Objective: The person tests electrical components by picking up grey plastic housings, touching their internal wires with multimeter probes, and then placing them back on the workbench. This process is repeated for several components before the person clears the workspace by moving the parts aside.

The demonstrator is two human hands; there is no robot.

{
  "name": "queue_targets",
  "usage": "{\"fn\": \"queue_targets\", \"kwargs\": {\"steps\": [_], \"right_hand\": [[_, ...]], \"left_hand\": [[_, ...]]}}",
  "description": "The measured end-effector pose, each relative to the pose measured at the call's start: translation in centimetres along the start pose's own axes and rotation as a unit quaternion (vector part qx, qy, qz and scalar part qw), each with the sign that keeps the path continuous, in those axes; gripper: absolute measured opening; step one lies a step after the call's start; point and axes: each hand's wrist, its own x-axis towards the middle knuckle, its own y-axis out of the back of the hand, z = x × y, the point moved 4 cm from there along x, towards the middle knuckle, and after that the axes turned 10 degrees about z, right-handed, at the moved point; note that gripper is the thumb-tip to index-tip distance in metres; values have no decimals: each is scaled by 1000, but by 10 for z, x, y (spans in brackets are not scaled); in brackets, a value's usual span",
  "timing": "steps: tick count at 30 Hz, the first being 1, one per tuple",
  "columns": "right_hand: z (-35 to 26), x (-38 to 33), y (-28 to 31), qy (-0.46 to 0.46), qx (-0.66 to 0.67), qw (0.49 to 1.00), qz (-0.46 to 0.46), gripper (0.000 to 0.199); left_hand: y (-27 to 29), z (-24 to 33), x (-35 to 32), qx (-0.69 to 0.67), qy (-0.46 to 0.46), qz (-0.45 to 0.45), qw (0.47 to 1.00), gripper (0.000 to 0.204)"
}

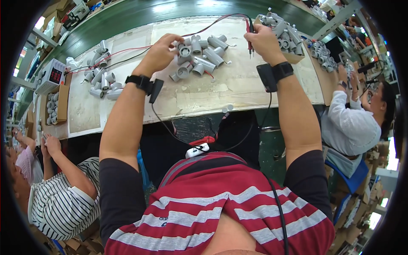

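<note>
My left hand [161,53] holds a grey cylindrical part [184,52] just above the pile of similar grey cylinders [204,57] in the middle of the workbench. My right hand [261,40] grips two thin test probes [250,38], one red and one black, pointing down at the bench surface beside the pile. Red and black leads [212,25] run from the probes to the left across the bench. Both wrists wear black bands with small black devices.
A second heap of grey cylinders [102,76] lies at the left, near a white meter with a red display [52,76]. A cardboard box of cylinders [282,36] stands at the right. Seated people work on both sides: striped shirt [59,204], white shirt [348,127].
</note>
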Motion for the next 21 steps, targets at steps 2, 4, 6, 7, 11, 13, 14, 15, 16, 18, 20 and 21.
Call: {"fn": "queue_targets", "kwargs": {"steps": [2,4,6,7,11,13,14,15,16,18,20,21], "right_hand": [[-9,-15,8,-17,63,998,-16,20],[-8,-34,15,-34,147,988,26,14],[3,-51,9,-45,186,980,48,11],[19,-65,-3,-34,222,971,79,10],[47,-94,-23,-39,311,941,125,10],[52,-97,-22,-75,354,926,109,13],[52,-98,-19,-75,351,927,108,13],[52,-98,-17,-85,340,932,89,13],[51,-95,-15,-92,329,937,70,14],[47,-92,-10,-97,317,942,46,14],[40,-97,-4,-101,314,943,46,15],[39,-98,-4,-104,312,943,45,15]], "left_hand": [[6,4,-17,48,-120,-57,990,38],[11,3,-32,53,-110,-38,992,36],[15,5,-44,67,-93,0,993,31],[14,10,-46,63,-96,-2,993,31],[21,33,-67,5,11,107,994,27],[10,62,-81,-34,37,136,990,26],[5,75,-89,-51,51,152,986,26],[-4,87,-97,-54,53,152,986,26],[-16,104,-102,-48,-5,111,993,24],[-32,127,-107,-41,-59,74,995,23],[-47,141,-109,-23,-65,-1,998,22],[-51,144,-110,-14,-67,-40,997,21]]}}
